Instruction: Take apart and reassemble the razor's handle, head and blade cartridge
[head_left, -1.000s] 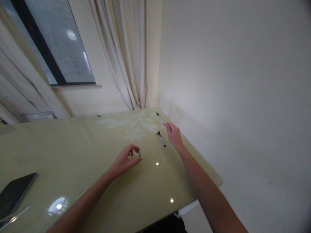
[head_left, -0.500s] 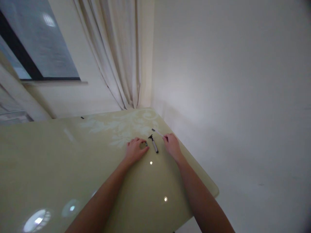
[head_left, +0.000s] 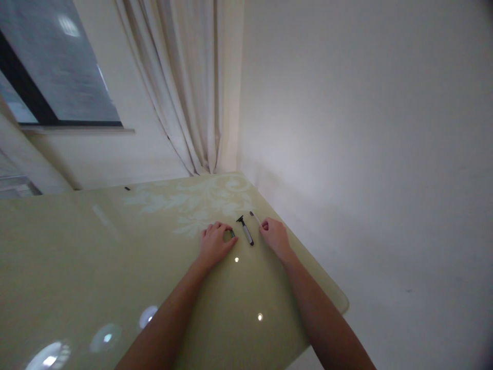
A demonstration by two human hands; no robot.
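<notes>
Since a second ago both hands have come down onto the glossy table (head_left: 115,267): left hand (head_left: 214,244) curled, pinching a small dark cylinder (head_left: 232,234) against the surface, right hand (head_left: 273,235) loosely fisted on a thin stick (head_left: 254,217), razor (head_left: 245,230) lying between them, so the pieces are now gathered together.

We see the table (head_left: 96,267) filling the lower left, its far right corner meeting the wall (head_left: 365,154) and the curtain (head_left: 192,87) behind it. The window (head_left: 57,72) sits left of the curtain. Near the table's right edge, the left hand (head_left: 214,244) rests on the top with a small cylinder (head_left: 232,234) at its fingertips. Just right of that lies the razor (head_left: 245,230), then a thin stick (head_left: 254,217) touching the right hand (head_left: 275,235), which lies nearest the edge.
</notes>
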